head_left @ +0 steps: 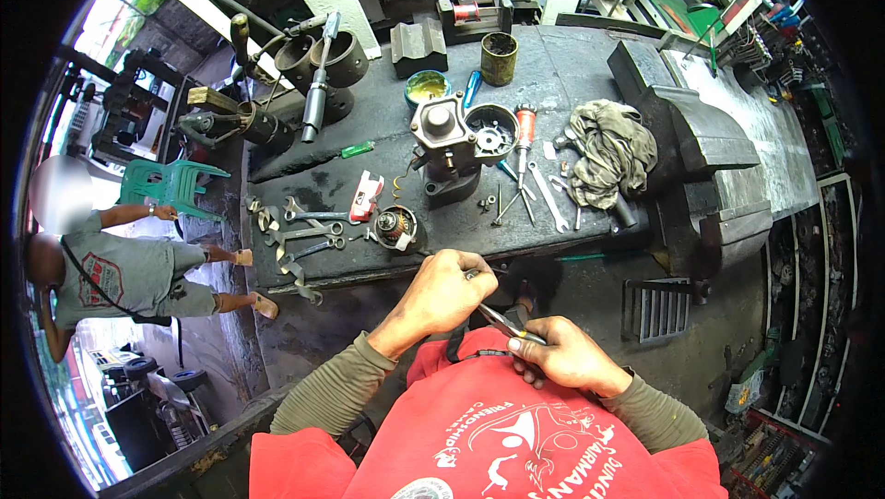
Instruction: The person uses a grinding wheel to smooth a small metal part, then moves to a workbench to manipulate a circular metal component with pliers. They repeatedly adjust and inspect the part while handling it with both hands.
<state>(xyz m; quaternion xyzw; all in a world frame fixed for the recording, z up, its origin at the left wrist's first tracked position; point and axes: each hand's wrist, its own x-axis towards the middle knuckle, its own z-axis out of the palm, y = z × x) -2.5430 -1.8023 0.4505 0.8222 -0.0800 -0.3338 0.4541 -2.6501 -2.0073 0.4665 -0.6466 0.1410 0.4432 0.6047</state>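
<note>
Close to my red shirt, below the bench's front edge, my right hand (573, 353) is closed round a pair of pliers (502, 322) with a touch of yellow at the grip. Their metal jaws point up and left toward my left hand (444, 291). That hand is a closed pinch on a small dark metal piece (473, 274), partly hidden by the fingers, so its kind does not show. On the bench just beyond lies a round motor part with copper windings (395, 227). A grey metal motor housing (446, 144) stands upright farther back.
Wrenches (309, 233) lie at the bench's left front. A screwdriver (524, 135), a spanner (549, 196) and a crumpled rag (612, 153) are right of the housing. A big vise (702, 167) fills the right end. A person (120, 264) stands left near a green chair (171, 187).
</note>
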